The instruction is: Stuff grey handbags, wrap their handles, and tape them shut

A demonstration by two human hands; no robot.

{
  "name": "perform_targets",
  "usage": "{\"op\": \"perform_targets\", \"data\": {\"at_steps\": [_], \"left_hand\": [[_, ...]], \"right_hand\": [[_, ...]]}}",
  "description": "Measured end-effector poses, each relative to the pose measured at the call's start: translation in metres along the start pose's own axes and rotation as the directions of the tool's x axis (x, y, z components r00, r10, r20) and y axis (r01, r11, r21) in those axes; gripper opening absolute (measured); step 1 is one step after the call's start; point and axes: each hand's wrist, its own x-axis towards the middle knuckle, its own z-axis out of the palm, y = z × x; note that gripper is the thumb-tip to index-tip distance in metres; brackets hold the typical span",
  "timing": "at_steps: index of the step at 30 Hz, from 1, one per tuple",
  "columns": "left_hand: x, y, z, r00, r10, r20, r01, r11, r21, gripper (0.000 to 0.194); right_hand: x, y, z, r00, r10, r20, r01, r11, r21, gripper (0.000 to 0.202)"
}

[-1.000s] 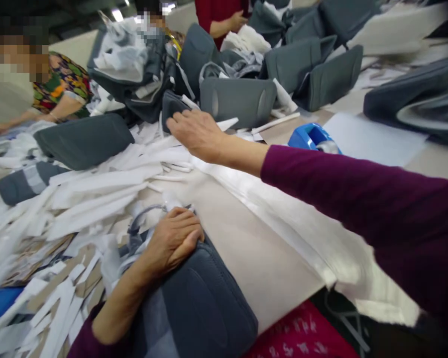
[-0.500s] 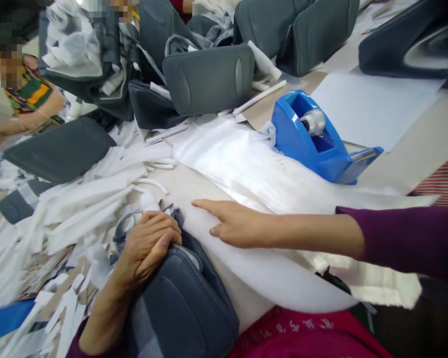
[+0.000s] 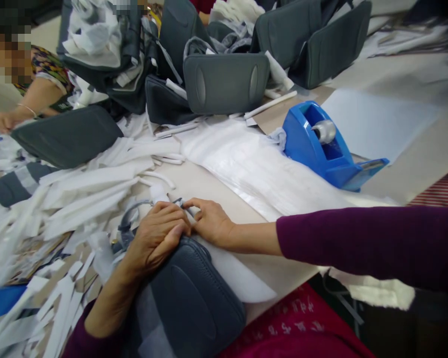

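A dark grey-blue bag (image 3: 194, 298) lies tilted in front of me, with a clear strip across its lower left side. My left hand (image 3: 159, 241) is closed over its top edge, fingers wrapped over the rim. Against that hand, my right hand (image 3: 211, 221) has its fingers and thumb curled at the bag's opening, on a white foam sheet (image 3: 242, 278). The sheet runs under the right wrist along the bag's side; its inner end is hidden by the hands. A grey strap loop (image 3: 125, 219) sticks out beyond my left hand.
A stack of white sheets (image 3: 261, 164) lies ahead, beside a blue tape dispenser (image 3: 321, 144). Loose white strips (image 3: 85, 199) cover the left side. Several grey bags (image 3: 226, 82) stand at the back. A co-worker's arm (image 3: 41, 94) reaches in at the far left.
My right hand has moved left from over the white sheet to the bag's opening, fingers now curled. The sheet's free end has drawn left toward the bag. My left hand keeps its hold.
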Motion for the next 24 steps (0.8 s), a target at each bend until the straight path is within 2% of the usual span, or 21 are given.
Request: {"op": "perform_targets", "data": {"at_steps": [3, 5, 8, 9, 11, 13, 16, 18, 20, 22, 24], "left_hand": [[-0.003, -0.005, 0.004, 0.999, -0.044, -0.033, 0.045, 0.998, 0.038, 0.028], [-0.004, -0.008, 0.007, 0.999, -0.047, -0.002, 0.047, 0.995, 0.083, 0.029], [-0.004, -0.009, 0.007, 0.992, -0.01, 0.127, -0.001, 0.996, 0.087, 0.031], [-0.003, -0.009, 0.007, 0.988, -0.003, 0.154, -0.008, 0.997, 0.072, 0.031], [-0.002, -0.007, 0.006, 0.985, -0.003, 0.17, -0.006, 0.999, 0.05, 0.033], [-0.001, -0.004, 0.005, 0.985, -0.011, 0.172, 0.002, 0.999, 0.049, 0.034], [0.0, -0.001, 0.004, 0.984, -0.017, 0.176, 0.007, 0.998, 0.056, 0.035], [-0.001, 0.0, 0.003, 0.985, -0.011, 0.175, 0.003, 0.999, 0.049, 0.036], [-0.001, 0.002, 0.002, 0.985, -0.001, 0.174, -0.005, 0.999, 0.037, 0.038], [-0.002, 0.002, 0.0, 0.985, 0.004, 0.174, -0.009, 1.0, 0.026, 0.041], [-0.003, 0.002, -0.001, 0.986, 0.009, 0.165, -0.012, 1.0, 0.019, 0.043]], "right_hand": [[0.004, 0.003, -0.002, 0.998, -0.047, 0.04, 0.047, 0.999, 0.022, 0.038], [-0.009, 0.007, -0.019, 0.971, -0.205, 0.119, 0.208, 0.978, -0.012, 0.033], [-0.053, 0.02, -0.054, 0.856, -0.49, 0.165, 0.512, 0.846, -0.149, 0.052], [-0.071, 0.025, -0.063, 0.827, -0.539, 0.157, 0.561, 0.803, -0.201, 0.059], [-0.102, 0.038, -0.072, 0.795, -0.579, 0.178, 0.606, 0.753, -0.257, 0.059], [-0.122, 0.048, -0.071, 0.773, -0.61, 0.175, 0.635, 0.736, -0.237, 0.049], [-0.127, 0.051, -0.06, 0.749, -0.648, 0.136, 0.662, 0.736, -0.142, 0.034], [-0.121, 0.046, -0.052, 0.768, -0.632, 0.105, 0.64, 0.763, -0.086, 0.028], [-0.113, 0.037, -0.046, 0.833, -0.551, 0.057, 0.553, 0.831, -0.054, 0.02], [-0.105, 0.028, -0.039, 0.918, -0.397, 0.02, 0.397, 0.918, -0.023, 0.012], [-0.098, 0.019, -0.033, 0.976, -0.217, 0.034, 0.217, 0.976, 0.014, 0.015]]}}
